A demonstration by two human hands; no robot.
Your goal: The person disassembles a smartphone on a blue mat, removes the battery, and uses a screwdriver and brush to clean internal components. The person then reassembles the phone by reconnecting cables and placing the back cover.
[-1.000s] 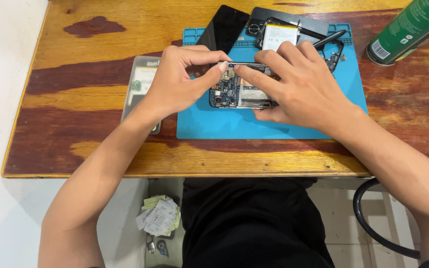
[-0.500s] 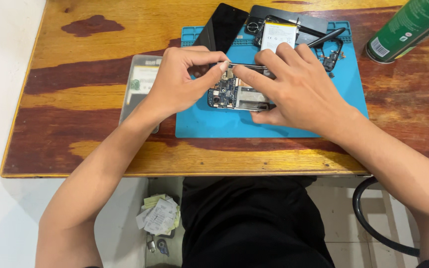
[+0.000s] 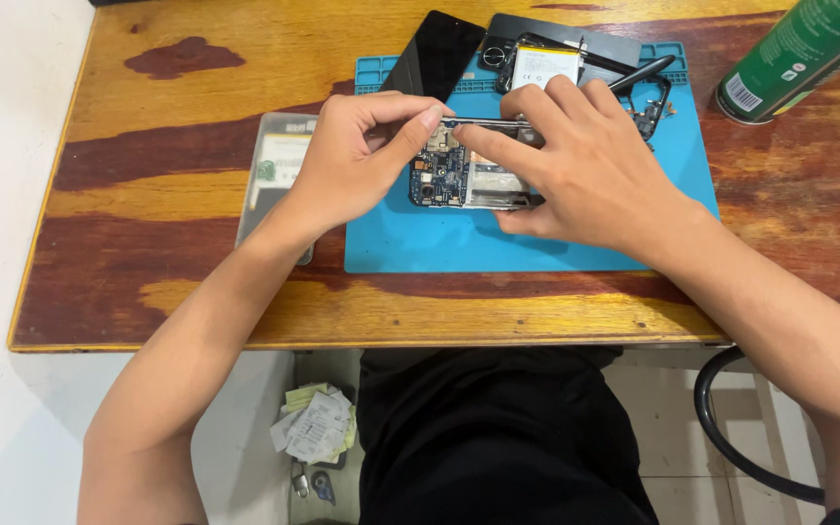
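Head view: the opened phone [image 3: 464,175] lies at the centre of the frame on the blue mat [image 3: 537,248], back cover off, its circuit board bare. The left hand [image 3: 357,146] pinches its upper edge between thumb and forefinger; the right hand [image 3: 576,156] is curled over the right part, its forefinger tip pressing the same edge. By this, disassembly looks well underway, the board not yet out. A second opened phone [image 3: 546,63] and a black panel [image 3: 437,53] lie above. A clear plastic case [image 3: 279,165], centre left on the desk [image 3: 177,117], holds a small label; little else can be made out.
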